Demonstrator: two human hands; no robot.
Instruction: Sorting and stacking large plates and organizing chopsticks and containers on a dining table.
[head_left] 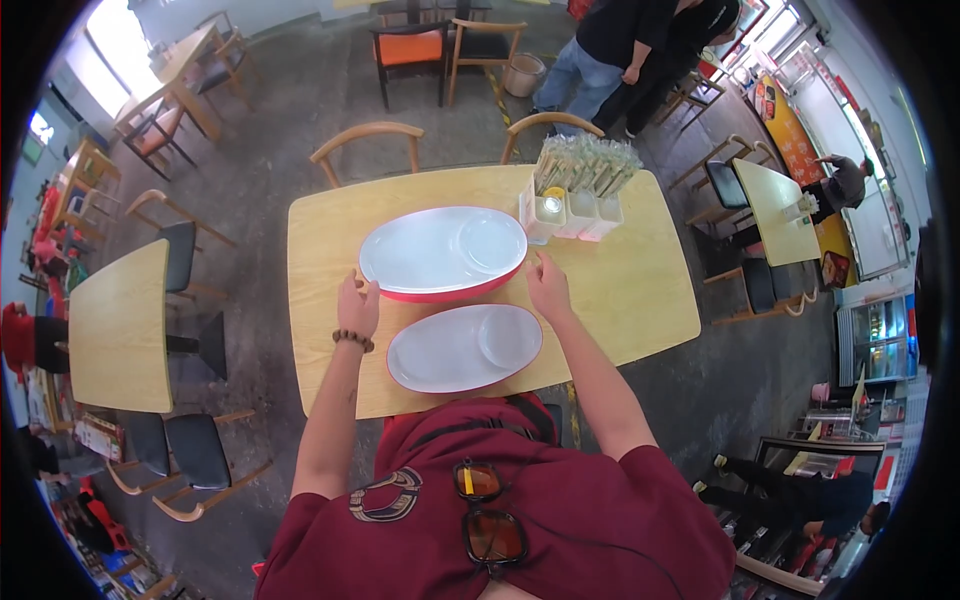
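A large oval plate (pixel 415 250), white inside and red outside, is on the wooden table in front of me. A round compartment is set into its right half. More red side shows along its near edge; I cannot tell whether it is one deep plate or a stack. My left hand (pixel 360 304), a beaded bracelet on its wrist, has its fingers curled at the plate's left end. At the right end, my right hand (pixel 548 288) grips the rim with bent fingers. Nearer to me lies a second oval plate (pixel 435 350) of the same kind, between my forearms.
White holders (pixel 578 218) with wrapped chopsticks (pixel 590 165) stand behind the plates at the right of the table (pixel 640 290). Wooden chairs (pixel 370 135) line its far side. Two people (pixel 610 55) stand beyond. Other tables (pixel 120 330) flank mine, and a bin (pixel 523 75) sits behind.
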